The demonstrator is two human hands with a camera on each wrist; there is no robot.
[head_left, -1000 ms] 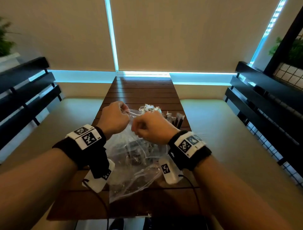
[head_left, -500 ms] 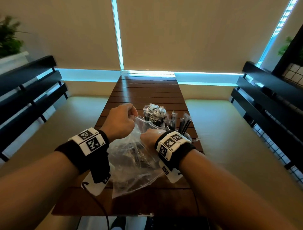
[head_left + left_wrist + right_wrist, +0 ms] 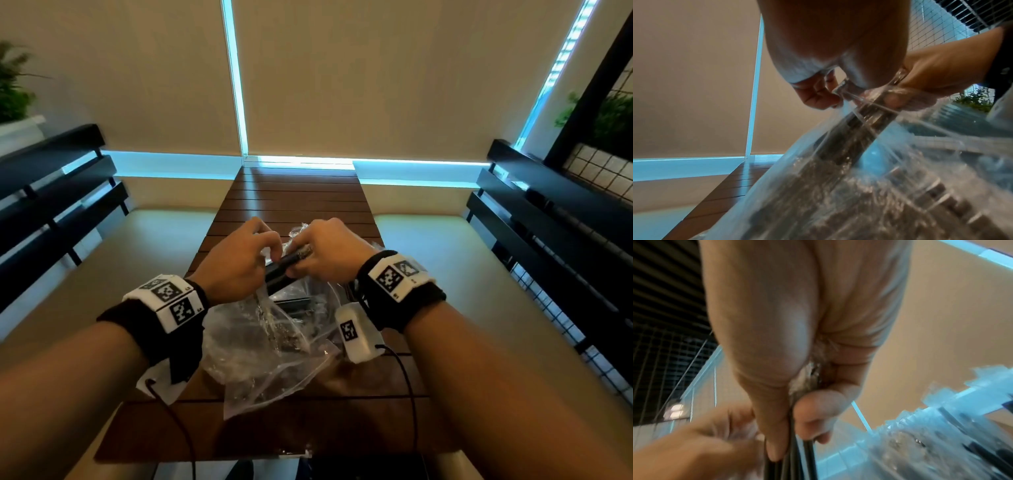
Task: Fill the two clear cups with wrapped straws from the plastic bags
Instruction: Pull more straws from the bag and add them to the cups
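Observation:
A clear plastic bag [image 3: 267, 349] with dark wrapped straws lies on the slatted wooden table [image 3: 298, 195]. My right hand [image 3: 325, 253] grips a bundle of the dark wrapped straws [image 3: 284, 267] at the bag's mouth, thumb and fingers curled round it [image 3: 789, 467]. My left hand [image 3: 239, 260] pinches the bag's rim beside the bundle [image 3: 859, 129]. The clear cups are mostly hidden behind my hands. One cup [image 3: 941, 443], holding wrapped straws, shows blurred in the right wrist view.
Cushioned benches [image 3: 144, 260] with black slatted backs [image 3: 548, 205] flank the narrow table. Closed blinds [image 3: 342, 85] fill the far wall. Plants stand at the far left [image 3: 13, 96] and far right [image 3: 609, 116]. Wrist-camera cables hang over the table's near edge.
My right hand went into the bag and has come up holding a bundle of straws. My left hand kept hold of the bag's mouth and rose slightly.

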